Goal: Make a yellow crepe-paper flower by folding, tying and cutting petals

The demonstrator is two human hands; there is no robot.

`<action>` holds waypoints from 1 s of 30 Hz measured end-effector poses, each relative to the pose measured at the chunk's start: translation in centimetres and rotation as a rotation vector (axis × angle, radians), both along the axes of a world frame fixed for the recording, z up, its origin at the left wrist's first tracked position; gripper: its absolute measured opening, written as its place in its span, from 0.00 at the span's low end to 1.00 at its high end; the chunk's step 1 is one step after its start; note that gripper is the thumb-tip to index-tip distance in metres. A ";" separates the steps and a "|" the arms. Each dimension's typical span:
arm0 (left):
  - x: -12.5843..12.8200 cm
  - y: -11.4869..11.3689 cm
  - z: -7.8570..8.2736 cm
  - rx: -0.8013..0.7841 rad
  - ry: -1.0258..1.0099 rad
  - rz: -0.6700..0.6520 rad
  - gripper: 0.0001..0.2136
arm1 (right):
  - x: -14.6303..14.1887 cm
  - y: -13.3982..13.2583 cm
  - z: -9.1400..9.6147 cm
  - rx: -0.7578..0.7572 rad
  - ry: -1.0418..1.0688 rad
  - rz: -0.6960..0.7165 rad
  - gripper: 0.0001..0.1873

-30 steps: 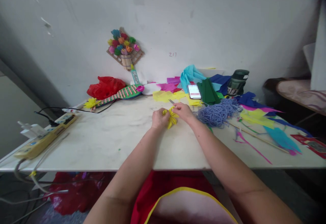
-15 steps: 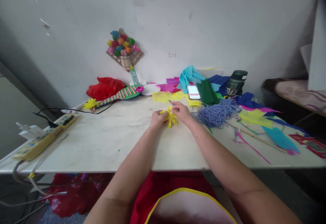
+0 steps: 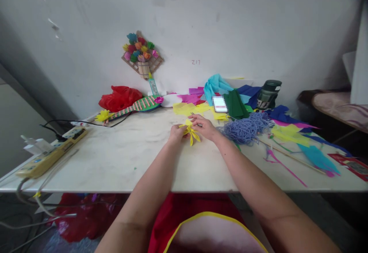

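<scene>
A yellow paper flower (image 3: 193, 135) with long, narrow petals is held just above the tabletop, in front of my body. My left hand (image 3: 177, 133) pinches it from the left side, thumb on top, and covers part of its base. On the upper right of the flower, the bent fingers of my right hand (image 3: 203, 125) touch its petals. A thin, dark pointed tool (image 3: 192, 113) sticks out of the right hand; the grip hides most of it, so its exact kind is unclear.
Blue-purple yarn (image 3: 247, 128) lies right of my hands, with crepe paper (image 3: 237, 105), a phone (image 3: 220, 104) and a dark bottle (image 3: 268, 94) behind. A pipa-shaped craft (image 3: 140, 104) and red plastic bag (image 3: 120, 99) lie back left. A power strip (image 3: 51, 155) sits at the left edge.
The flower has turned slightly and its petals sit differently between my fingers. My right fingers have shifted a little over its upper part. The view has moved slightly.
</scene>
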State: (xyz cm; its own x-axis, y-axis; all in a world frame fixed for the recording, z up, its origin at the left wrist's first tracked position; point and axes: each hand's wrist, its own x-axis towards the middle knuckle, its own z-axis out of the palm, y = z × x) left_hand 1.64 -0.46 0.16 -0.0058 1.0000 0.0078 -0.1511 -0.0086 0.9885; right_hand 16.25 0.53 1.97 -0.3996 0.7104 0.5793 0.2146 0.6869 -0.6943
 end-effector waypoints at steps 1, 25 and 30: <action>0.0 0.0 0.0 -0.003 0.000 -0.006 0.09 | 0.0 0.0 0.1 0.008 -0.007 -0.004 0.03; 0.3 -0.3 0.0 0.024 0.146 -0.037 0.06 | 1.1 1.0 -0.2 0.096 -0.237 -0.088 0.02; 0.2 0.0 -0.2 0.021 0.138 -0.035 0.06 | 1.1 1.4 -0.5 0.124 -0.224 -0.035 0.03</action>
State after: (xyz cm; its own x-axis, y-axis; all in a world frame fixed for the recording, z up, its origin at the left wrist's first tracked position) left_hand 1.86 -0.43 0.01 0.0319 0.9991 0.0265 -0.0147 -0.0261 0.9996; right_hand 17.34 1.93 1.42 -0.5046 0.6548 0.5627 0.3786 0.7535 -0.5374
